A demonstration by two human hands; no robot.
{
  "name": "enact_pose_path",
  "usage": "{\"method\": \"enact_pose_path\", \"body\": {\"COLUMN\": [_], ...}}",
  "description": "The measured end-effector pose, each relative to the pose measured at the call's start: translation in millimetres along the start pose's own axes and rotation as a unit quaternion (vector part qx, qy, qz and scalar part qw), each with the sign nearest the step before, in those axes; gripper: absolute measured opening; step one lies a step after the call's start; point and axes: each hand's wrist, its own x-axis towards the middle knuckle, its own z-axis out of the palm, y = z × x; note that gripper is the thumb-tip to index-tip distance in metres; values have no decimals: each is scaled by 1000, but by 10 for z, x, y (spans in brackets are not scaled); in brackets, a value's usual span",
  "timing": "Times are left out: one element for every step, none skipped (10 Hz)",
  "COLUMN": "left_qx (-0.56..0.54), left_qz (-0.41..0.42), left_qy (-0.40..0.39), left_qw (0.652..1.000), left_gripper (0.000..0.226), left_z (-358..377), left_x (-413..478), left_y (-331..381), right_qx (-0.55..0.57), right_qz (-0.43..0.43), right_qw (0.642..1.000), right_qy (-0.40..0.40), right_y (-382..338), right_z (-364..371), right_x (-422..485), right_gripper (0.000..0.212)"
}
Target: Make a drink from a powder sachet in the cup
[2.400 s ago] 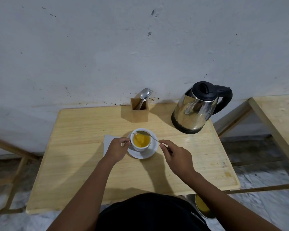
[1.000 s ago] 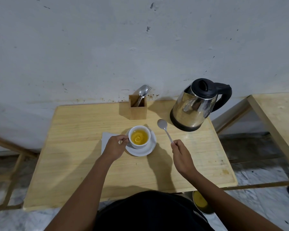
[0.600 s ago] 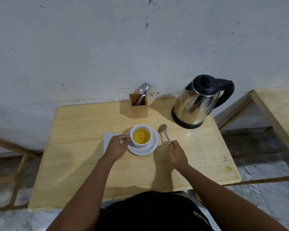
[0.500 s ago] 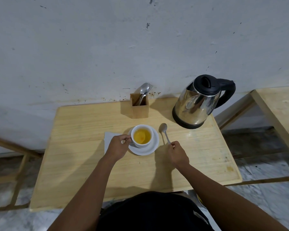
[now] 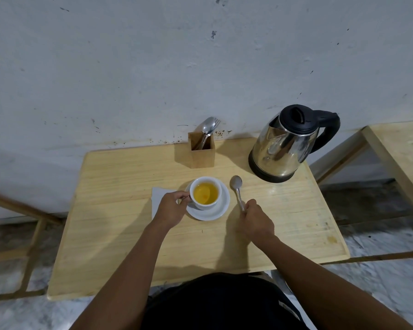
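A white cup (image 5: 205, 204) full of yellow drink stands on a white saucer (image 5: 212, 212) near the middle of the wooden table (image 5: 119, 234). My left hand (image 5: 171, 208) grips the cup's handle from the left. My right hand (image 5: 255, 220) is closed on the handle of a metal spoon (image 5: 236, 186). The spoon's bowl lies low over the table just right of the saucer, pointing away from me. A white paper, perhaps the sachet (image 5: 159, 195), lies flat under my left hand, partly hidden.
A steel electric kettle (image 5: 284, 148) with a black lid and handle stands at the table's back right. A wooden holder (image 5: 201, 153) with cutlery stands at the back centre against the wall. A second wooden table (image 5: 405, 158) is to the right.
My right hand lifted the spoon out of the cup, carried it right and lowered it beside the saucer. My left hand stayed on the cup handle.
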Motion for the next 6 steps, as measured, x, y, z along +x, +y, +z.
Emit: {"method": "enact_pose_path", "body": {"left_qx": [5,1,0,4,60,81], "left_qz": [-7,-10,-12,-27,-15,20], "left_qy": [-1,-1,-15,-36,-42,-9], "left_qw": [1000,1000,1000,999,997,996], "left_gripper": [21,20,18,16,30,36], "left_z": [3,3,-24,-67,-190,-346], "left_x": [-1,10,-5,46,120,238], "left_y": [3,-8,47,96,254,596], "right_qx": [-11,-15,-20,10,61,107], "right_qz": [-13,-15,-42,-87,-129,-182], "right_qw": [1000,1000,999,996,989,975], "right_qy": [-1,0,12,26,32,67], "right_y": [-5,6,-15,-114,-333,-701], "right_z": [-12,-42,-122,-251,-472,-733], "right_x": [-16,-6,19,108,192,336], "right_gripper": [9,10,17,25,28,35]}}
